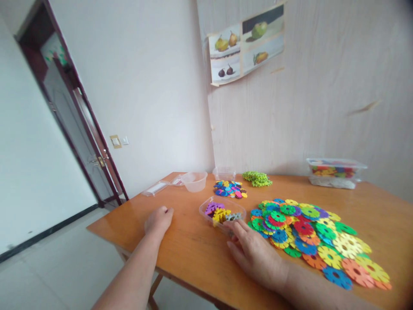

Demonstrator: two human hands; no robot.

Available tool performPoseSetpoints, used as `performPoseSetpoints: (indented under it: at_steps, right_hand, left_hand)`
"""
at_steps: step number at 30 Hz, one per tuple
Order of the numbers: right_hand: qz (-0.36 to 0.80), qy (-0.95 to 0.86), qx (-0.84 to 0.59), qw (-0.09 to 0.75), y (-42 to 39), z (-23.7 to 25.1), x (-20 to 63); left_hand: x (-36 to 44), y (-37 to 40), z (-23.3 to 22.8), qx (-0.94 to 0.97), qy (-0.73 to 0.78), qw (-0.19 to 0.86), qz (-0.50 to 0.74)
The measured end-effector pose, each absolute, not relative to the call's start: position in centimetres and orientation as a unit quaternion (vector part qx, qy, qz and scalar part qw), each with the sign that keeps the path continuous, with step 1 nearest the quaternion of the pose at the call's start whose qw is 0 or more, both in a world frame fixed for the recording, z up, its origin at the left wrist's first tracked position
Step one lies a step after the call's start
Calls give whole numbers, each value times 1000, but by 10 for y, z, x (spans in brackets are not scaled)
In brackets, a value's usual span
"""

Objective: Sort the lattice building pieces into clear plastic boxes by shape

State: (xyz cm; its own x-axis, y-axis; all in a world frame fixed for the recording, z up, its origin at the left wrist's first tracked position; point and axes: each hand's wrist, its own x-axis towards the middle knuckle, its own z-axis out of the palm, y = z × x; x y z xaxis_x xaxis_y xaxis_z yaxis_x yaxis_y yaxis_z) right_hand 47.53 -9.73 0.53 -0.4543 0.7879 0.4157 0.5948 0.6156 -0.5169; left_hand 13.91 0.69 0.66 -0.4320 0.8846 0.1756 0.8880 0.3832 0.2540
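Our right hand (254, 252) lies flat and loose on the desk (193, 249), holding nothing, its fingertips touching the clear tray (222, 212) of small purple, yellow and grey pieces. Just right of it spreads a heap of coloured discs (318, 234). Our left hand (158, 219) rests empty, fingers curled, near the desk's left edge.

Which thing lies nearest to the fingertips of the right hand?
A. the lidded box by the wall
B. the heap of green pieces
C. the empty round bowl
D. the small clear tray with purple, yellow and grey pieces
D: the right hand rests on the table with its fingertips at the near edge of the small clear tray; whether they touch it cannot be told. The other three things sit farther back.
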Motion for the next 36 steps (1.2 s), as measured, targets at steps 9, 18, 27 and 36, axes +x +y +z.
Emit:
performPoseSetpoints:
  at_steps: [9,18,27,36]
  right_hand:
    - [139,-859,-349,348,-101,11,485]
    - [162,-788,-473,359,-104,3,485]
    - [212,-766,-496,349,-96,3,483]
    - [222,-762,-501,346,-94,1,484]
  left_hand:
    - [138,2,5,-529,-822,-1,-212]
    - [169,12,33,-669,-654,-58,-349]
    - [221,-5,55,-820,-520,-29,-237]
    - [232,5,50,-815,-557,-38,-157]
